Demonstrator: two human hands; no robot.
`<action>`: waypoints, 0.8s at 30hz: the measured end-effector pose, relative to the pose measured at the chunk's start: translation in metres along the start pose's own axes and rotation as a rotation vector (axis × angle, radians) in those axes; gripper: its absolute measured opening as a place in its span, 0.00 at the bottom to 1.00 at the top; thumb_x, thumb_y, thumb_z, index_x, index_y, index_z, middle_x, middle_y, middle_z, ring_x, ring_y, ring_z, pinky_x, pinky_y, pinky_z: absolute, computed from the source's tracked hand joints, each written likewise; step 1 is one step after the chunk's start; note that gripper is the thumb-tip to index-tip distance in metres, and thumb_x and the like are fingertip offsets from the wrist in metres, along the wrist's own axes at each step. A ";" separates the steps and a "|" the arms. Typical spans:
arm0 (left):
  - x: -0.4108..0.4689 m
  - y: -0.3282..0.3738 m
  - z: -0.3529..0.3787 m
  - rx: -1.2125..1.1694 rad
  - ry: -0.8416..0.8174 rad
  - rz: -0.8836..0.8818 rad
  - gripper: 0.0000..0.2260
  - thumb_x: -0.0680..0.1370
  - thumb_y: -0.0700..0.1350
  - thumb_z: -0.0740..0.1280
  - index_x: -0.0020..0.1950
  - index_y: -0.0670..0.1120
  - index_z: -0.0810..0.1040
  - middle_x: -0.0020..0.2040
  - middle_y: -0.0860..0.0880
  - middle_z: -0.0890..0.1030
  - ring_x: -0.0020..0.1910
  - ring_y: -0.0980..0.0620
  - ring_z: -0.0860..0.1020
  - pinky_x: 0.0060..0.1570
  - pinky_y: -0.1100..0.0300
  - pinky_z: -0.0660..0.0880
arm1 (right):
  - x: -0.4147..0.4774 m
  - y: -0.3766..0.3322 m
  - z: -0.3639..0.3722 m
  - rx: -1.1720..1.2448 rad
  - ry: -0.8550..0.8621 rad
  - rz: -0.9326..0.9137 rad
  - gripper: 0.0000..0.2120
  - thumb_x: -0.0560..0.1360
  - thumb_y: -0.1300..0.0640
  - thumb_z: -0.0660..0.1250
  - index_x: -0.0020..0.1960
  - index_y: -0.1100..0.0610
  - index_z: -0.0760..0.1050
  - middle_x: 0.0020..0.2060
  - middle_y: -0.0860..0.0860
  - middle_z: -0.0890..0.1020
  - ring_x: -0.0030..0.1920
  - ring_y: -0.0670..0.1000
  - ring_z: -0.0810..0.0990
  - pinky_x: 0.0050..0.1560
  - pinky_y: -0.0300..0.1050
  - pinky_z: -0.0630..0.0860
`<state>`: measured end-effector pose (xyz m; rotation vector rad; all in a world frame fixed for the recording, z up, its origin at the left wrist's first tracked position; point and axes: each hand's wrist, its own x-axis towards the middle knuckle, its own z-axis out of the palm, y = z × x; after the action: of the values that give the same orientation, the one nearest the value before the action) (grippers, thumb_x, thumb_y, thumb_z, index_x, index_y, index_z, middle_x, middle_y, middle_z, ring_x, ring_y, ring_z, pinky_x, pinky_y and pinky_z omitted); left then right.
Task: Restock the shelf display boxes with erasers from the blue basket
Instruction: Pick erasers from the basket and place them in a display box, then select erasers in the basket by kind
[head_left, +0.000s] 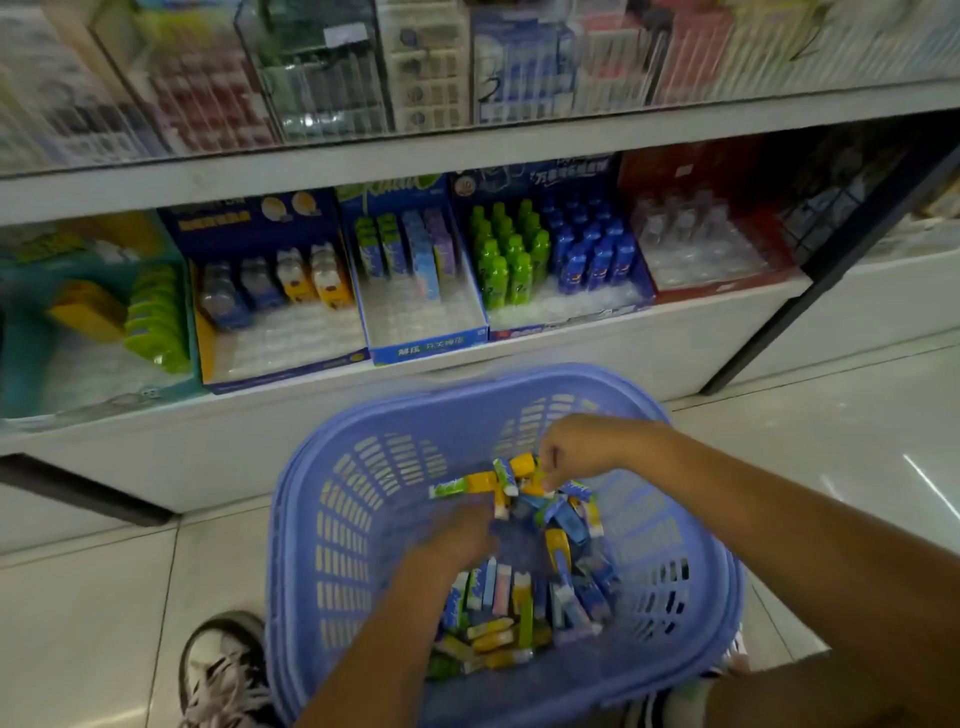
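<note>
Many sm. erasers (511, 597), yel/blu/grn, in blue basket (332, 519).

The left hand (457, 535) is motion-blurred, its grip among the erasers (498, 597) unreadable. The forearms (779, 545) hide the near rim of the blue basket (332, 519); the upper-shelf packaging (332, 67) is smeared.

This is a shop, by the look a stationery one; white shelves (519, 143) run in tiers across the view; the lower tier holds a row of printed cardboard boxes (426, 351), each with small goods stood in neat ranks on clear trays: green bottles (506, 260), blue bottles (597, 254), slim packs (410, 249); the upper tier carries clear bins (322, 78) packed with goods too blurred to name; a blue basket (343, 519) of loose wrapped erasers (498, 623) sits on the pale tiled floor (78, 623) before the shelves.
</note>
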<state>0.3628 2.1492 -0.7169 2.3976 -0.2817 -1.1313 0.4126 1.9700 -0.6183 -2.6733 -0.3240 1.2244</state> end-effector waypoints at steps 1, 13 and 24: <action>0.000 -0.013 0.010 -0.001 -0.031 -0.038 0.09 0.81 0.40 0.57 0.42 0.49 0.67 0.36 0.49 0.65 0.31 0.53 0.63 0.31 0.62 0.66 | 0.012 0.005 0.017 -0.013 -0.017 0.053 0.16 0.78 0.52 0.65 0.53 0.66 0.75 0.45 0.64 0.73 0.41 0.57 0.71 0.44 0.50 0.69; 0.036 -0.058 0.042 -0.144 0.179 -0.103 0.07 0.80 0.38 0.59 0.54 0.39 0.74 0.53 0.38 0.77 0.52 0.43 0.75 0.47 0.55 0.70 | 0.092 0.013 0.105 0.142 0.154 0.293 0.25 0.78 0.55 0.65 0.73 0.58 0.62 0.71 0.61 0.64 0.68 0.60 0.69 0.64 0.54 0.71; 0.081 -0.020 0.040 -0.142 0.373 -0.121 0.09 0.77 0.50 0.64 0.42 0.46 0.77 0.49 0.43 0.80 0.58 0.43 0.72 0.57 0.54 0.69 | 0.087 0.040 0.112 0.281 0.222 0.305 0.13 0.77 0.52 0.66 0.55 0.59 0.69 0.51 0.61 0.75 0.53 0.60 0.76 0.45 0.48 0.71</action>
<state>0.3838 2.1236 -0.8034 2.4619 0.0665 -0.7033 0.3878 1.9634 -0.7635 -2.6347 0.2777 0.9434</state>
